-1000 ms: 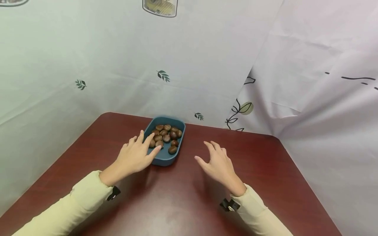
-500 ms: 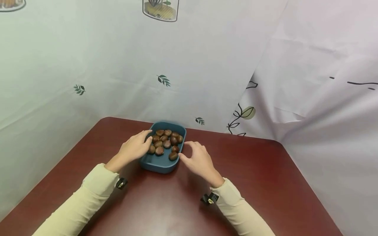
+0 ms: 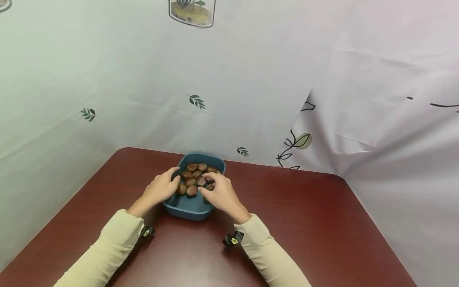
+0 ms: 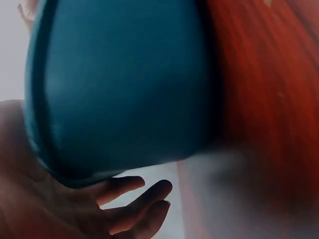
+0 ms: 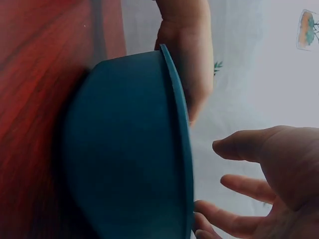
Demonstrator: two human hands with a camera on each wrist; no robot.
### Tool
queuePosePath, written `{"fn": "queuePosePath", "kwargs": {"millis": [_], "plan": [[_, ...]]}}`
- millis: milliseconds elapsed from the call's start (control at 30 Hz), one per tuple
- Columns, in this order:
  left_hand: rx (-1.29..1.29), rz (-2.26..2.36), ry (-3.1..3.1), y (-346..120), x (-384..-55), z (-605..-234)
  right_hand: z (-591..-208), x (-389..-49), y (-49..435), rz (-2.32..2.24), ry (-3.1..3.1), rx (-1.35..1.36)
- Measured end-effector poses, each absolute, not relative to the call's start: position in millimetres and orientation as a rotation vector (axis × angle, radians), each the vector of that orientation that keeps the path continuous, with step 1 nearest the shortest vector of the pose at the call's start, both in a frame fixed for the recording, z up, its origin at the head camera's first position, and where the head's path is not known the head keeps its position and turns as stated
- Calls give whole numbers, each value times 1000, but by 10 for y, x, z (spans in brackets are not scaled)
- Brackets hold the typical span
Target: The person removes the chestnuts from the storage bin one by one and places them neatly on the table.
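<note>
Brown chestnuts (image 3: 191, 191), several of them, lie in a blue container (image 3: 188, 214) with rounded corners. My left hand (image 3: 159, 188) holds the container's left rim, its thumb over the inner side. In the left wrist view, fingers (image 4: 158, 191) of that hand reach down outside the wall; the thumb is hidden there. Over the right side of the container is my right hand (image 3: 222, 193), thumb and fingers apart above the chestnuts. The right wrist view shows its thumb (image 5: 239, 144) above the rim and some fingertips partly behind it; contact with a chestnut is not visible.
A reddish-brown table (image 3: 287, 215) carries the container near its back edge. Behind and beside the table hangs a pale cloth (image 3: 143, 71) with printed leaves and jars. Small black devices (image 3: 233, 238) are strapped at both wrists.
My right hand has moved left from the bare table to over the chestnuts. My left hand has drawn in from over the container to its left rim. The view has shifted slightly.
</note>
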State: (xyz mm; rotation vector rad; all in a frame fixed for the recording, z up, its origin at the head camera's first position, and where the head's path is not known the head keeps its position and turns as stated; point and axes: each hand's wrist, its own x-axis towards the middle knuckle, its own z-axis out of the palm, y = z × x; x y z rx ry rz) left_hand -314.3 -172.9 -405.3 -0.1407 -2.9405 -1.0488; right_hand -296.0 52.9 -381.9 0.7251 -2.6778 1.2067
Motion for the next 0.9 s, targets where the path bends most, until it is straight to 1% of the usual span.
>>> {"fn": "queuePosePath", "kwargs": {"millis": [167,300,467,700,900], "plan": [[-106,-1174,-2869,-1698,-3190,-4104,-3829,-3092,392,1220,-2632,785],[-85,-1248,-2801,-1687,-3228,-4112,-3841,-3167,308,1229,-2675,770],[-54,-1246,-2798,-1688,-3230,-4109,-3870,-3233,216,1217,-2755,764],[-30,-1284,-2811,-1657,-3184,-4136,-3944,-3293,128,1006,-2917,799],[-3,-1266,-2797,-1682,-3158,-4155,-4025,-3354,39,998,-2973,832]]}}
